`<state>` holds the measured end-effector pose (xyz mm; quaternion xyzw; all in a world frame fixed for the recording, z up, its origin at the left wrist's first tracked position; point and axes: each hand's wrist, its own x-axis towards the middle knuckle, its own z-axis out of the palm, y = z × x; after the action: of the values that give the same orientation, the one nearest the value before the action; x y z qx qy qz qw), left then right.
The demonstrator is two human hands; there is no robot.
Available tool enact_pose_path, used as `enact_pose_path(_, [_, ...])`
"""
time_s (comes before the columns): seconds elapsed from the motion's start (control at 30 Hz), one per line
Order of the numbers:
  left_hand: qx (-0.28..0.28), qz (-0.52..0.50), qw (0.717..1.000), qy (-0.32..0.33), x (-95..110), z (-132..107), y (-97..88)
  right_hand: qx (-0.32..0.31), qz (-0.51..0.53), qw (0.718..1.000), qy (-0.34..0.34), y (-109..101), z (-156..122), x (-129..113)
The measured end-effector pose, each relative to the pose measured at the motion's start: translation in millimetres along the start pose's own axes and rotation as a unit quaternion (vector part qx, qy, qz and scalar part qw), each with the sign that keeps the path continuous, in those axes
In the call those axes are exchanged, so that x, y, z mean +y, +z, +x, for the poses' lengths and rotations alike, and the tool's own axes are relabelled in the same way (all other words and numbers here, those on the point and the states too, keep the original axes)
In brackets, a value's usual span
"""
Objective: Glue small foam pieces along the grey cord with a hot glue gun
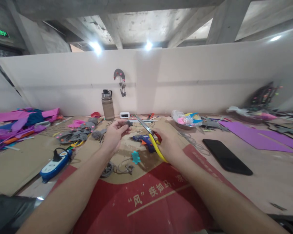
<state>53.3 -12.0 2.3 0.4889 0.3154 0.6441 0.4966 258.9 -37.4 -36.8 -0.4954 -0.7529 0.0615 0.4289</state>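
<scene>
My left hand (116,132) is raised over the cardboard-covered table and pinches a small grey felt piece (129,123) between thumb and fingers. My right hand (169,141) grips yellow-handled scissors (150,135); the blades point up and left toward the grey piece, their tips a short way from it. Below and between the hands a blue glue gun (143,139) lies on the table. A small teal felt shape (136,157) and grey cord scraps (117,168) lie in front of it.
A black phone (226,156) lies to the right, purple felt sheets (256,136) beyond it. A blue-and-white power strip (55,163) sits left. Grey felt scraps (78,133), pink and purple fabric (17,123), a water bottle (107,104), a bag of bits (187,119) line the back.
</scene>
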Motion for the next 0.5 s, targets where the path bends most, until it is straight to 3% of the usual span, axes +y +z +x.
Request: enact_pose_path(0.5, [-0.016,0.164,0.974,0.157,4,-10,7.8,-0.015,0.097,0.995,0.005,-2,4,-5])
